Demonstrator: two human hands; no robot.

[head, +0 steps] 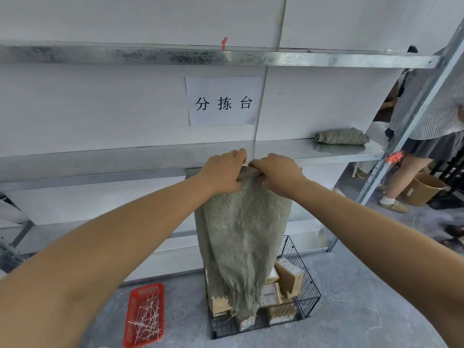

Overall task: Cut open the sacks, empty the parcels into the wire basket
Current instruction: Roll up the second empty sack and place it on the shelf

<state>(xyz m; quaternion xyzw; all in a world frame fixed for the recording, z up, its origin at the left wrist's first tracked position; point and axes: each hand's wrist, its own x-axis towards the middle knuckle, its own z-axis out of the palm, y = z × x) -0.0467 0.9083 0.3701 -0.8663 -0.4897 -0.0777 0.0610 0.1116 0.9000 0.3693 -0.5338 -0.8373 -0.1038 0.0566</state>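
Your left hand (223, 172) and right hand (278, 174) grip limp sack (241, 234) hanging into wire basket (310, 295) of parcels (290, 276); grey floor (364, 310), red tray (148, 290) at 7 o'clock, steel shelf (100, 156) at 12.

A paper sign (223, 101) is hanging above a metal shelf (100, 156). A red tray (136, 300) of white strips (148, 320) is lying on the floor (351, 310). A person (431, 114) is standing beside a brown bucket (424, 189).

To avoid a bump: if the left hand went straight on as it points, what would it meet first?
Probably the front edge of the grey metal shelf behind the left hand, which grips the grey-green woven sack; depth is unclear.
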